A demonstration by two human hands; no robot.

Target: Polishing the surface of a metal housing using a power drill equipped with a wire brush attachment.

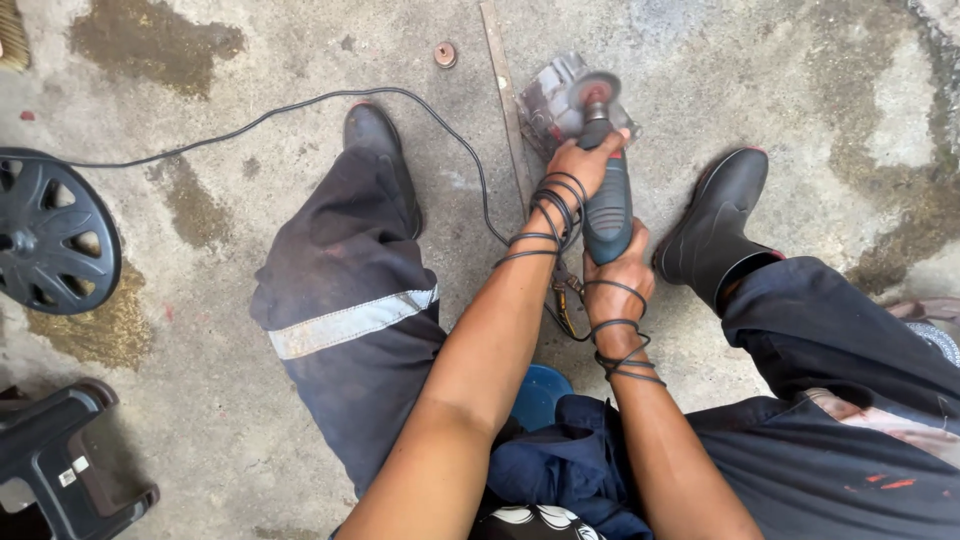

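At the left edge of the frame a black plastic wheel cover lies flat on the stained concrete floor, and a thin black power cable runs from it toward the upper centre. There the left hand, its grip closed, clasps the front of a teal-bodied angle grinder, whose disc touches a grey metal part on the floor. Just below, the right hand wraps shut around the grinder's rear, with a black rubber boot to its right.
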